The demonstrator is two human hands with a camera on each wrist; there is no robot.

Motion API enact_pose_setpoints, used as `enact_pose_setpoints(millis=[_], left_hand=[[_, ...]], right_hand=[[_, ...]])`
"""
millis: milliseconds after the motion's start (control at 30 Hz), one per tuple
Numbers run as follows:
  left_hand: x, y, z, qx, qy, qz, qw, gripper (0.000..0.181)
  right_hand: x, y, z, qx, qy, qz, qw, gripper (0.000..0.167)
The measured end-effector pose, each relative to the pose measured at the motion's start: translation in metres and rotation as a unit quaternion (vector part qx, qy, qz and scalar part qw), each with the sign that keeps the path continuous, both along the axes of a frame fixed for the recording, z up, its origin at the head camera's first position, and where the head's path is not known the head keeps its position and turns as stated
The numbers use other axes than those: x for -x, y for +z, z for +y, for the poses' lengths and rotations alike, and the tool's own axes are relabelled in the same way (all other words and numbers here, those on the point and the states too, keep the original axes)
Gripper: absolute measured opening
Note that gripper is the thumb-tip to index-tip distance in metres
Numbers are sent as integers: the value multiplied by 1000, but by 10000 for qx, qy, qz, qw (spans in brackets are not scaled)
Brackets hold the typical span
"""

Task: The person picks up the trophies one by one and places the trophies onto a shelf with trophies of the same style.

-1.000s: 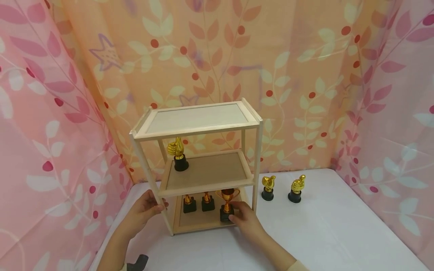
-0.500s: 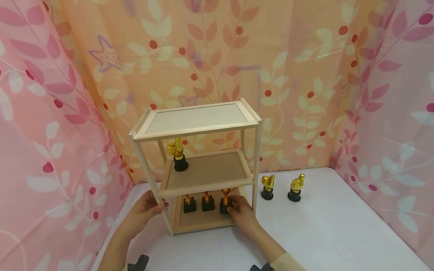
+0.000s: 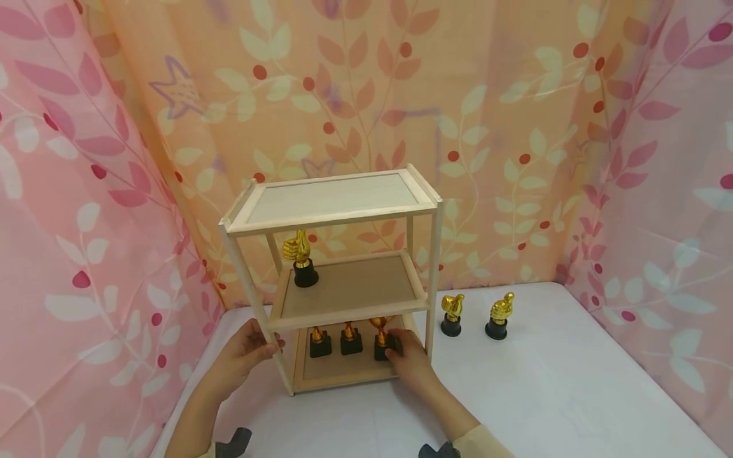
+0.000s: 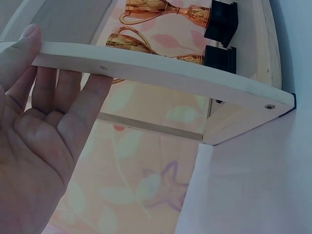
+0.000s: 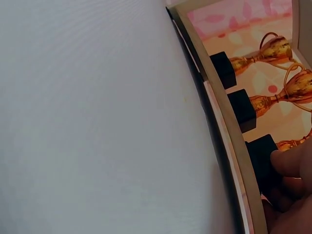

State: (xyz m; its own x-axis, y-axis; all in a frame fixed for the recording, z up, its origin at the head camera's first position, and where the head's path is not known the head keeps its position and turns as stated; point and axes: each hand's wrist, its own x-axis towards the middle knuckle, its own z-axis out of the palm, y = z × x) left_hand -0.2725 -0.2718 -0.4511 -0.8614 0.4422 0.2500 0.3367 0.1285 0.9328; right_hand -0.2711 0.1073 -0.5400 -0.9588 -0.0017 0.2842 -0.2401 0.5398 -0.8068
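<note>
A three-tier wooden shelf stands on the white table. My left hand grips its front left post; in the left wrist view that hand has thumb and fingers on opposite sides of the post. On the bottom tier my right hand pinches the black base of the rightmost gold trophy cup. The right wrist view shows the thumb of the right hand against that base. Two similar cups stand upright to its left.
One gold thumbs-up trophy stands on the middle tier at the left. Two more, one nearer the shelf and one farther right, stand on the table. Patterned curtains surround the table's back and sides.
My right hand has moved the rightmost cup deeper onto the bottom tier, then slightly right. The left hand has stayed on the post.
</note>
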Motion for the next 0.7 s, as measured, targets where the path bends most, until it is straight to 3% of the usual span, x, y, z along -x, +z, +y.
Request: enact_pose_setpoints(millis=[700], left_hand=[[1, -2, 0, 76, 69, 28, 9999, 37]], right_hand=[[3, 1, -4, -11, -301, -118, 9995, 45]])
